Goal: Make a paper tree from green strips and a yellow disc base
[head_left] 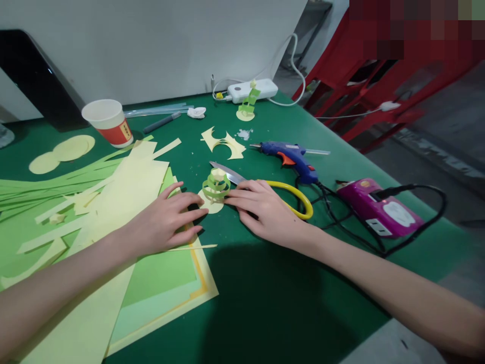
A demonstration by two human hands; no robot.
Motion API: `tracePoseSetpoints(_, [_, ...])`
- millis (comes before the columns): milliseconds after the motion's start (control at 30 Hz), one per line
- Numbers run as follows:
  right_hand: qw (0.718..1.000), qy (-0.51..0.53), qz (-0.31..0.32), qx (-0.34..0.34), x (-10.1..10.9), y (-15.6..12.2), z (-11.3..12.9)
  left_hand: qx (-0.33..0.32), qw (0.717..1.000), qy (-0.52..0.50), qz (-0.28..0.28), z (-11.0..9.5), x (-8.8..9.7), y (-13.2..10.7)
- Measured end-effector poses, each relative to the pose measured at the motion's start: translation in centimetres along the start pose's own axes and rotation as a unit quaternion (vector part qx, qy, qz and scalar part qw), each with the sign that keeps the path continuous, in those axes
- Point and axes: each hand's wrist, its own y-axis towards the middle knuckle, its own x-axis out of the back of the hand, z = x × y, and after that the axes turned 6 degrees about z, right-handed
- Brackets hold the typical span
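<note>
A small paper model (215, 188), green strips looped over a pale yellow round base, stands on the green table (265, 303). My left hand (166, 220) lies flat with fingers spread, fingertips touching the base from the left. My right hand (263, 208) rests flat on the other side, fingers stretched toward the model and lying over the yellow-handled scissors (291, 194), whose blade points out behind the model. Neither hand grips anything.
Yellow and green paper sheets (125, 242) and strips cover the left. A paper cup (109, 121), blue glue gun (291, 156), purple power strip (379, 207) with black cables, a white charger (252, 90), a second paper model (247, 103) and a red frame (379, 86) are around.
</note>
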Motion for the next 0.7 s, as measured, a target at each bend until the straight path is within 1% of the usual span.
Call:
tracePoseSetpoints(100, [0.993, 0.017, -0.115, -0.001, 0.3, -0.1, 0.2, 0.002, 1.000, -0.002, -0.007, -0.1, 0.1, -0.1])
tracePoseSetpoints(167, [0.982, 0.037, -0.184, -0.034, 0.5, 0.2, 0.4, 0.003, 1.000, -0.004, -0.015, 0.0, 0.0, -0.2])
tracePoseSetpoints(233, [0.970, 0.066, -0.214, -0.091, 0.5, 0.6, 0.5, 0.002, 1.000, -0.005, -0.019, 0.0, -0.1, -0.3])
tracePoseSetpoints(300, [0.961, 0.109, -0.206, -0.146, 0.4, 1.2, 0.4, 0.000, 1.000, -0.004, -0.018, 0.1, -0.3, -0.3])
tracePoseSetpoints(333, [0.958, 0.129, -0.195, -0.163, 0.3, 1.4, 0.4, 0.000, 1.000, -0.003, -0.017, 0.2, -0.4, -0.4])
tracePoseSetpoints(400, [0.957, 0.155, -0.172, -0.174, 0.3, 1.8, 0.4, -0.001, 1.000, -0.002, -0.021, 0.2, -0.5, -0.4])
tracePoseSetpoints(467, [0.960, 0.162, -0.164, -0.161, 0.4, 2.0, 0.6, -0.005, 1.000, 0.000, -0.028, 0.2, -0.6, -0.4])
tracePoseSetpoints(600, [0.966, 0.157, -0.175, -0.105, 0.8, 2.5, 1.3, -0.009, 0.999, -0.001, -0.033, 0.1, -0.6, -0.4])
tracePoseSetpoints(700, [0.972, 0.159, -0.157, -0.078, 0.9, 3.1, 1.7, -0.003, 1.000, -0.003, -0.027, 0.0, -0.7, -0.4])
